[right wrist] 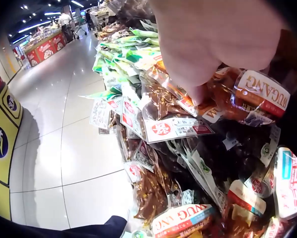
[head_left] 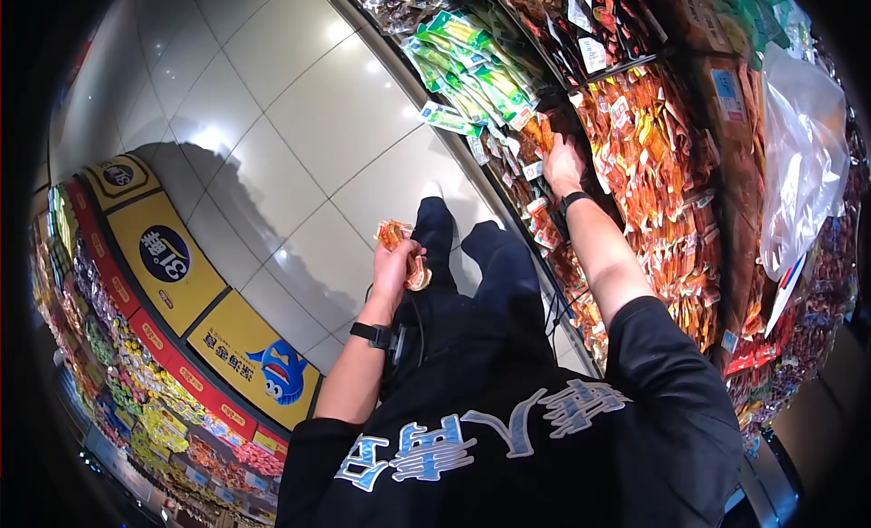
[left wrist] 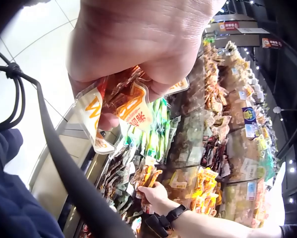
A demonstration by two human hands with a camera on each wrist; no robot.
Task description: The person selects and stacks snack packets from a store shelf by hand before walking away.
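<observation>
My left hand [head_left: 390, 269] grips several small orange-and-white packets over the floor, in front of my legs. In the left wrist view, the packets [left wrist: 133, 108] stick out below the curled fingers of that hand [left wrist: 138, 42]. My right hand [head_left: 563, 165] reaches into the display bins, beside green-and-white packets [head_left: 494, 79]. Close up in the right wrist view, the fingers of that hand [right wrist: 213, 44] pinch a reddish-brown packet lettered WUGANG [right wrist: 261, 94]; the fingertips are partly hidden. Brown packets with white labels [right wrist: 168, 128] lie just under it.
Bright orange packets [head_left: 635, 147] fill the bin to the right, and a clear plastic bag [head_left: 803, 138] hangs beyond. A yellow-fronted candy display [head_left: 163, 256] stands at the left across the tiled floor [head_left: 299, 147]. Far down the aisle, people stand near a cart [right wrist: 79, 30].
</observation>
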